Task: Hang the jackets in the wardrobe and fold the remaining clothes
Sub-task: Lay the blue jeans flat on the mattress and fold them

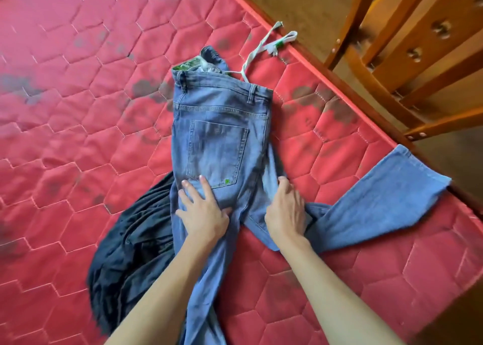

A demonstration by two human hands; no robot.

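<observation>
Blue jeans point(222, 125) lie back-side up on the red quilted mattress point(78, 83), waistband far from me. One leg runs toward me, the other bends off to the right point(379, 201) to the mattress edge. My left hand point(203, 211) presses flat with spread fingers just below the back pocket. My right hand point(286, 208) rests on the crotch area, its fingers curled into the denim fold there. A dark garment point(130, 253) lies crumpled under the jeans at the left.
A white strap point(261, 46) lies beyond the waistband near the mattress edge. A wooden chair point(418, 57) stands on the brown floor at the upper right, close to the bed's edge.
</observation>
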